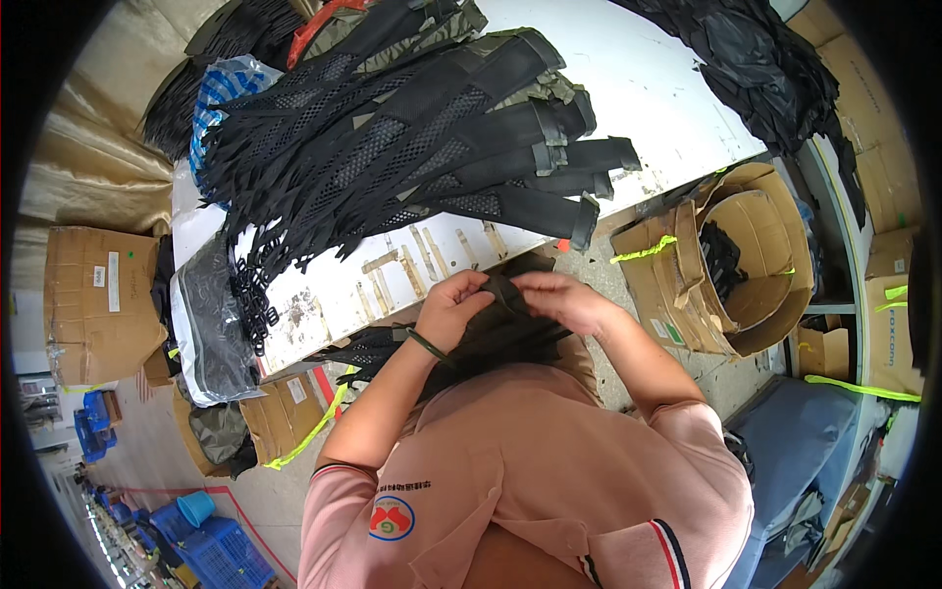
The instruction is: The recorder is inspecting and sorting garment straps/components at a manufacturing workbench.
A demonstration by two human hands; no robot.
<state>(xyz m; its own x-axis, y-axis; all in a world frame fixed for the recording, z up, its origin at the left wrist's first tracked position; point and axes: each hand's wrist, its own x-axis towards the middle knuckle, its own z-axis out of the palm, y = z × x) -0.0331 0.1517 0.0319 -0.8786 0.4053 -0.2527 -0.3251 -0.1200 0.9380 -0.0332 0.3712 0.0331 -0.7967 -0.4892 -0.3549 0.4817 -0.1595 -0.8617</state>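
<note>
In front of my chest, my left hand [453,306] pinches one side of a dark fabric strap [505,293]. My right hand [565,298] grips the same strap from the other side, fingers closed. The strap curves up between the two hands, and its ends are hard to make out. More dark fabric [491,346] lies across my lap beneath my hands. Just beyond them, a large heap of black mesh straps [368,157] covers much of the white table [618,79].
Black plastic buckles [257,304] hang at the table's left edge beside a clear plastic bag [211,319]. An open cardboard box [657,285] stands to the right, another box [103,304] to the left. Black fabric [760,64] lies on the table's far right.
</note>
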